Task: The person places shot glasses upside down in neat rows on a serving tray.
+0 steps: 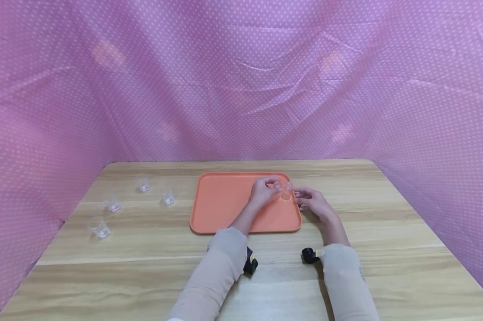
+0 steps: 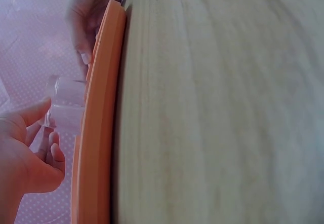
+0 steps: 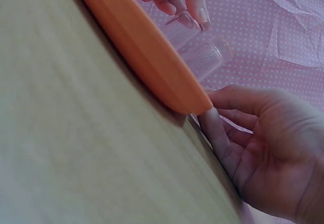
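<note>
My left hand [image 1: 261, 191] pinches a small clear plastic cup [image 2: 66, 116] between thumb and fingers, over the right part of an orange tray [image 1: 225, 203]. A second clear cup [image 3: 207, 57] stands on the tray close beside it. The cups overlap in the head view, so their exact number there is hard to read. At the tray's right rim is my right hand [image 1: 311, 203], its fingers loosely bent and touching or very near the edge. No cup shows between the right fingers; some fingertips are hidden behind the rim in the right wrist view.
On the left of the wooden table [image 1: 145, 276] stand several clear cups: a back cup [image 1: 144, 185], an inner cup [image 1: 168, 197], an outer cup [image 1: 113, 205] and a front cup [image 1: 100, 228]. Pink dotted cloth [image 1: 241, 89] hangs behind and along both sides.
</note>
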The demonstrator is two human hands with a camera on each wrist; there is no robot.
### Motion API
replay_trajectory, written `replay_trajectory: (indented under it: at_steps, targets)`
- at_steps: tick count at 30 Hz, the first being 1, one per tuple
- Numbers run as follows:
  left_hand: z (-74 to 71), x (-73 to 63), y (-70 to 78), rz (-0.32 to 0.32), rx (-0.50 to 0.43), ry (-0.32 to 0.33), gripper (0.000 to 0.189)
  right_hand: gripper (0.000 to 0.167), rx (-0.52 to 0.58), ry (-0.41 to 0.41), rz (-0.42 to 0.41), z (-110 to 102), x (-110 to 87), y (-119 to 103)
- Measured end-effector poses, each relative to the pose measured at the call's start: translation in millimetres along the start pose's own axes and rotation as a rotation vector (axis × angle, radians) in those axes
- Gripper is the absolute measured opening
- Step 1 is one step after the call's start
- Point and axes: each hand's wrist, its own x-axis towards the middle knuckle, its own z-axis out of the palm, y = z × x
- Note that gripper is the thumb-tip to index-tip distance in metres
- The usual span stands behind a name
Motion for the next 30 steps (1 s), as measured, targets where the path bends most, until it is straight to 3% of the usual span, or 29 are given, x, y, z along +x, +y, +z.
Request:
replay_trajectory:
  at_steps: [7,12,24,30]
  targets:
    - [-5.8,-1.4,-0.4,-0.003,0.004,-0.022,0.029,0.043,0.0,-0.011,0.002,3.3,1.5,-2.5]
    - [-20.3,-3.2,0.2,0.001,-0.018,-0.052,0.037,0.042,-0.008,-0.011,0.005,6.4,2.1,-3.9]
    - [-87.7,-8.5,12.7,0.022,0.035,0.028,0.041,0.042,-0.038,0.006,0.017,-0.3,2.1,-2.1]
    - [-128.1,-16.3,1.8,0.033,0.072,0.104,0.041,0.043,-0.018,-0.01,0.025,0.5,-2.4,-4.0]
